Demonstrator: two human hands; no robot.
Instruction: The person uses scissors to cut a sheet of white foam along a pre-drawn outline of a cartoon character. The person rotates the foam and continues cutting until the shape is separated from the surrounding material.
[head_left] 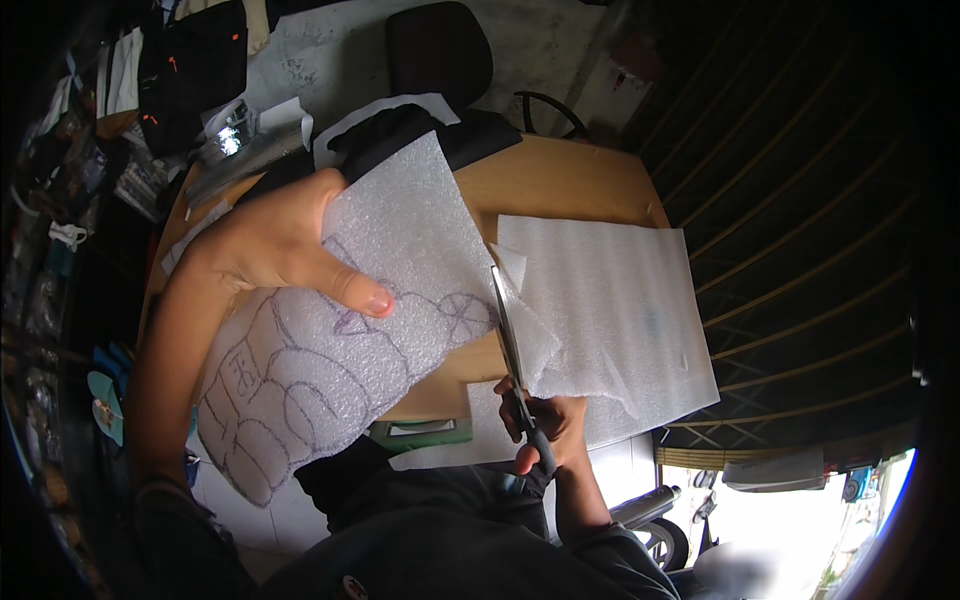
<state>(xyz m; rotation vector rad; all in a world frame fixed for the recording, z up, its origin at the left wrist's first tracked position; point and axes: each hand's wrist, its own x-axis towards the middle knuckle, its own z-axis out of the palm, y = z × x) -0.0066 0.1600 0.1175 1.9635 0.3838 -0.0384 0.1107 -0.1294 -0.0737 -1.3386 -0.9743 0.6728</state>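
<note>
My left hand point(275, 240) grips a white foam sheet point(400, 250) with a purple outline drawing on it, thumb on top near the middle. My right hand point(545, 425) holds grey scissors point(510, 345) by the handles, blades pointing away from me. The blades sit at the right edge of the drawn sheet, next to a small wheel-shaped part of the drawing point(462, 315). A second plain foam sheet point(620, 310) lies flat on the wooden table point(560, 180) to the right of the blades.
A black chair point(440, 50) stands behind the table. Black cloth and white paper point(400, 125) lie at the far table edge, with cluttered items point(190, 80) at the far left. A green-edged object point(425, 432) rests near my lap. Dark slatted railing point(800, 200) fills the right.
</note>
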